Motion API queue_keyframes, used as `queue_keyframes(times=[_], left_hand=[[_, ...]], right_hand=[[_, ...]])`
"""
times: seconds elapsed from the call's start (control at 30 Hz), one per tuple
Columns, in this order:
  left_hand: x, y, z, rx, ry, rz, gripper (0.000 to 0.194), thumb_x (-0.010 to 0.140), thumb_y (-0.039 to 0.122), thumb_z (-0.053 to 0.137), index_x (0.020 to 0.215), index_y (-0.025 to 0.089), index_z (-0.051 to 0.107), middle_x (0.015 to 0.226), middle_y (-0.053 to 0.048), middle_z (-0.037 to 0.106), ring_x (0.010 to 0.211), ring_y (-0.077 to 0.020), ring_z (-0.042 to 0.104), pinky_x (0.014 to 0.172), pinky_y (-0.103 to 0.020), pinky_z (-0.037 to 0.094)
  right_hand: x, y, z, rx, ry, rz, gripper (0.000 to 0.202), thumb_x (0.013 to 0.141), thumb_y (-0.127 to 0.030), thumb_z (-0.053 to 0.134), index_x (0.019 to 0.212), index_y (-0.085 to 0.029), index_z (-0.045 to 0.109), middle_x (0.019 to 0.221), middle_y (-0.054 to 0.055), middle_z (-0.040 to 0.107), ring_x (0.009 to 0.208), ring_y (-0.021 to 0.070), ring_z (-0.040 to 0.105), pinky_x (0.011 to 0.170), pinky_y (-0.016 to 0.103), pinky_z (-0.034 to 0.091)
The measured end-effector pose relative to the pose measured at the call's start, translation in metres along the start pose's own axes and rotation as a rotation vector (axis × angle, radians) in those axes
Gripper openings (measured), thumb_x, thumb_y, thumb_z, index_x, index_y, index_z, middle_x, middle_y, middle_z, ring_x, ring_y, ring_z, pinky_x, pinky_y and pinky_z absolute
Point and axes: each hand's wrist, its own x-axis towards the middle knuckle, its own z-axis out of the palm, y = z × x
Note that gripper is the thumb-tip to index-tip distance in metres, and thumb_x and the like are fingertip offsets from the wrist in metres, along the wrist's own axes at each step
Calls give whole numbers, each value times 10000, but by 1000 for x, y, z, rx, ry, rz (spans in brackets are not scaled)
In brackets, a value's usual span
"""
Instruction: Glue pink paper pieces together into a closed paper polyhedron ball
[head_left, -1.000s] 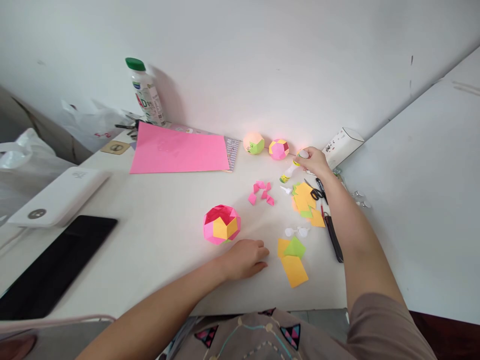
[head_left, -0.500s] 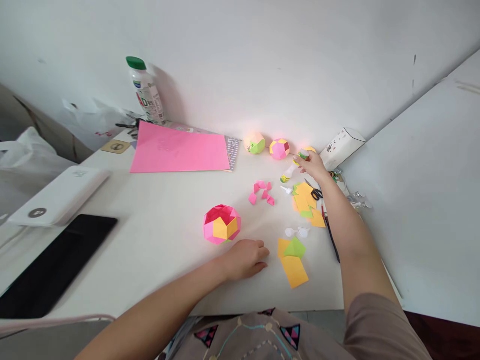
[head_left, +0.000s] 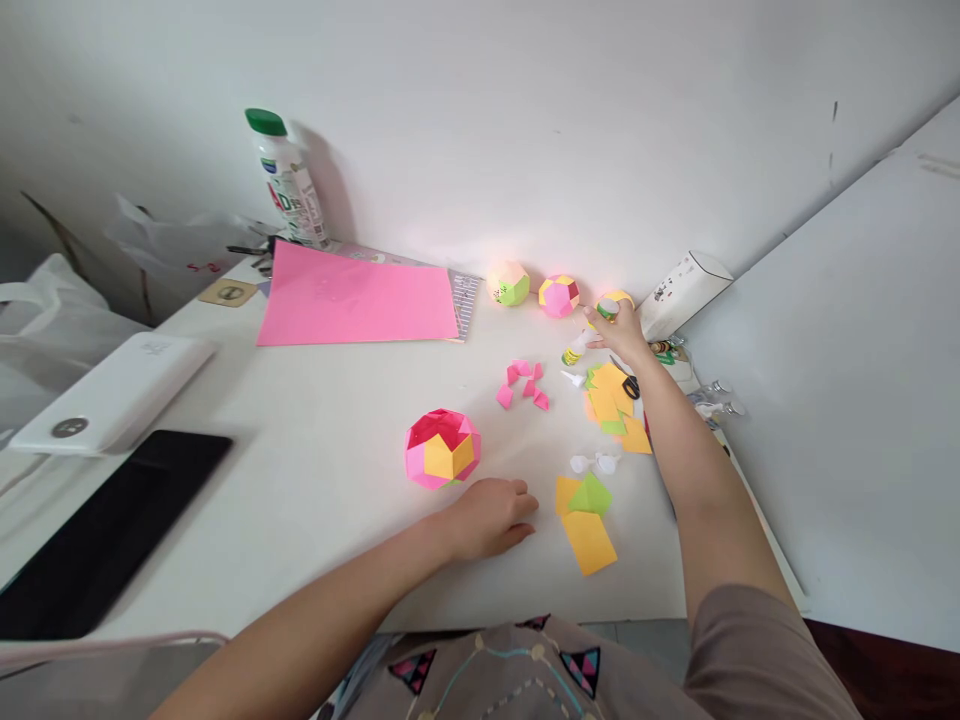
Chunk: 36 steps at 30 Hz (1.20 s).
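My left hand (head_left: 491,518) rests on the table with its fingers loosely bent and thumb apart, holding nothing. Just beyond it sits a hollow paper ball (head_left: 442,450) of pink and yellow folded pieces, its top uncovered. At the back right, my right hand (head_left: 619,335) has its fingers around a small bottle with a green-and-white end (head_left: 607,308); the fingers hide much of it. A yellow-green-and-white bottle end (head_left: 574,353) shows beside the fingertips; whether it is the same bottle I cannot tell. A white nozzle cap (head_left: 574,379) lies below. Small pink folded pieces (head_left: 523,384) lie between the hands.
Finished-looking paper balls (head_left: 559,296) line the wall. Yellow and green paper pieces (head_left: 611,395), scissors (head_left: 631,386) and a white box (head_left: 686,290) are at right. Pink paper (head_left: 360,300), a green-capped bottle (head_left: 289,185), a power bank (head_left: 116,390) and a phone (head_left: 112,530) are left.
My right hand has shifted slightly, its fingers covering more of the small bottle. My left hand and the hollow paper ball stay in place.
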Motion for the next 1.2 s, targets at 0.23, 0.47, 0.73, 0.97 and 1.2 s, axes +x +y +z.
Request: queue_keyframes(times=[0.23,0.47,0.73,0.97,1.2], left_hand=[[-1,1,-1,-3,-1,0,154,895,289,462,929,197,580,900,-61,617,798,-206,614,606,-287,402],[-1,0,-1,-4,1,6,152,897,287,456,927,196,574,891,-57,612,793,-203,609,612,-290,411],[0,0,-1,-13,-1,1,145,893,290,460,913,198,571,887,-56,613,788,-202,609,608,-291,412],[0,0,0,-24,2,2,132,893,286,464,903,200,564,881,-55,608,790,-201,609,608,-289,408],[0,1,-1,-12,-4,0,140,893,284,467,910,194,573,890,-59,615,792,-207,613,595,-297,400]], right_hand=[[3,5,0,-19,-27,8,536,702,-515,710,1057,-258,401,1043,54,503,961,220,625,534,336,662],[4,6,2,24,-33,13,551,712,-506,712,1091,-263,393,1039,65,537,967,244,647,545,365,664],[2,4,2,71,-70,23,535,704,-531,711,1018,-269,368,1034,45,543,869,221,678,591,410,664],[0,2,2,96,-76,29,513,717,-576,678,957,-265,348,1018,42,538,843,219,682,617,429,662],[-1,1,2,67,-57,30,502,717,-588,666,945,-261,363,1038,44,506,834,201,670,599,409,661]])
